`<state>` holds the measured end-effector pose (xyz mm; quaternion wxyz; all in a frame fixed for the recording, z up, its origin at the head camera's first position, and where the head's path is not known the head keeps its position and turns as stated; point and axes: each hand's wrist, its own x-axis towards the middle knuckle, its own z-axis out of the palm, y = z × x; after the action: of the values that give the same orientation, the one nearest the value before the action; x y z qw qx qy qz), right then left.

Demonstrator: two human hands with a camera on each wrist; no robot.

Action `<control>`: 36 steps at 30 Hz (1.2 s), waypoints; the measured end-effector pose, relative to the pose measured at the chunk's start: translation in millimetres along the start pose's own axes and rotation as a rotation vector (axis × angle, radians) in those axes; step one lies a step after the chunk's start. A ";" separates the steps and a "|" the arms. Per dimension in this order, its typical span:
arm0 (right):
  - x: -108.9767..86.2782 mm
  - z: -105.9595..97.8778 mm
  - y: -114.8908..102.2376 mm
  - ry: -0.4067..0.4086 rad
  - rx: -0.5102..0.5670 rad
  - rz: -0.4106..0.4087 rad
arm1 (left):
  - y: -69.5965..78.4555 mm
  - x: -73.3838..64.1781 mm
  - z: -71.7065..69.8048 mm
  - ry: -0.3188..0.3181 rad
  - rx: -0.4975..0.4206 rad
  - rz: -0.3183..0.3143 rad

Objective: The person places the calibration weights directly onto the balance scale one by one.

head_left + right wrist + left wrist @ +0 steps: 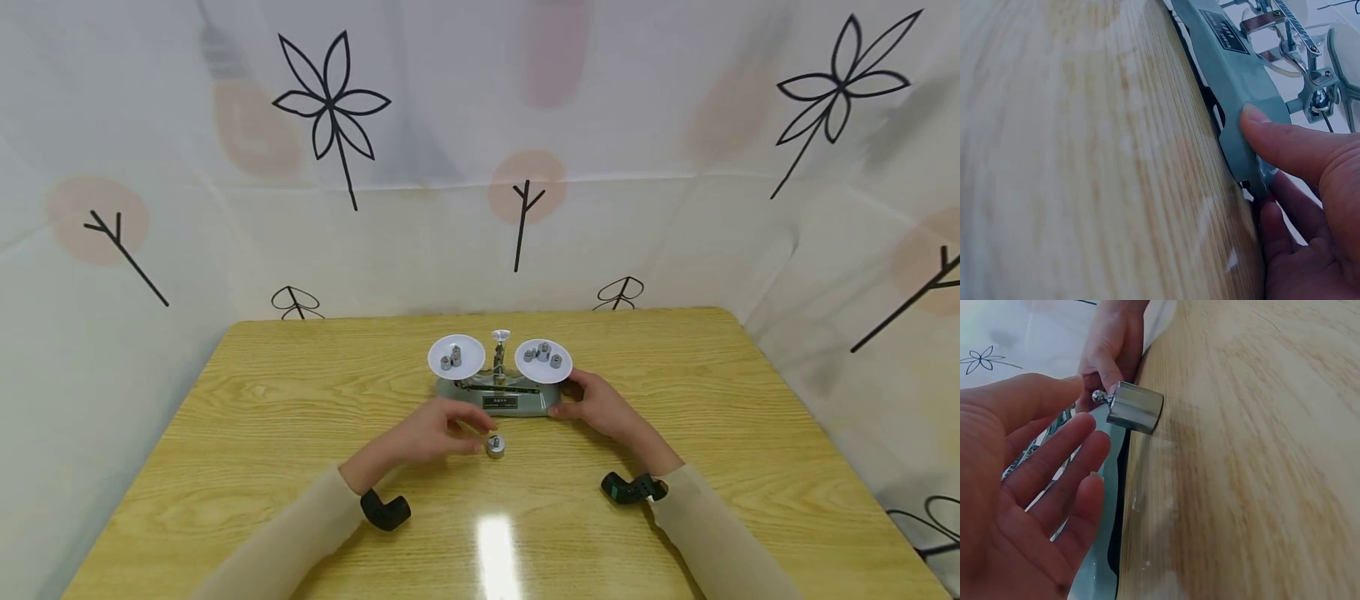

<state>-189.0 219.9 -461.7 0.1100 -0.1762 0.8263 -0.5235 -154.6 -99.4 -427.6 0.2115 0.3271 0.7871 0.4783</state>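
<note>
A grey-green balance scale (530,405) stands on the table with a white pan at each side. My right hand (600,406) grips the right end of its base; in the right wrist view the thumb (1272,134) presses the front face and the fingers curl behind the end. A single metal weight with a knob (496,447) stands upright on the table in front of the scale. Beside it, to the left, is my left hand (435,429), fingers loosely spread and holding nothing. In the left wrist view its fingertips come close to the weight's knob (1102,397).
Several small weights (543,351) stand on the right pan, and a few more (455,357) on the left pan. The wood-grain table (300,400) ends at a cloth backdrop (435,233) printed with plants. Each wrist wears a dark device (386,510).
</note>
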 end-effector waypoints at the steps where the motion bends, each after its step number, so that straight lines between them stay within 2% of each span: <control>1: -0.1 0.2 -0.5 -0.001 0.000 0.001 | -1.8 -0.1 0.9 0.004 0.001 0.000; 10: -0.7 0.4 -0.7 0.011 -0.022 0.013 | -13.8 1.8 7.8 -0.037 -0.047 0.025; 20: -2.8 1.7 -2.9 0.015 -0.019 0.003 | -14.6 8.3 14.1 -0.057 -0.011 0.001; 25: -9.0 2.5 -25.6 0.015 -0.020 0.006 | -11.8 9.9 14.1 -0.068 0.021 -0.025; 29: -13.8 1.3 -42.4 0.010 -0.026 0.003 | -9.8 10.8 16.0 -0.070 0.042 -0.017; 31: -13.3 0.9 -40.1 0.008 -0.016 0.003 | -9.2 11.0 17.8 -0.071 0.039 -0.009; 36: -3.6 1.1 -10.8 0.009 -0.004 0.002 | -8.6 10.3 21.8 -0.061 0.034 -0.006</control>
<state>-183.4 216.3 -452.3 0.1066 -0.1734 0.8281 -0.5224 -150.4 -81.4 -445.4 0.2312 0.3429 0.7892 0.4540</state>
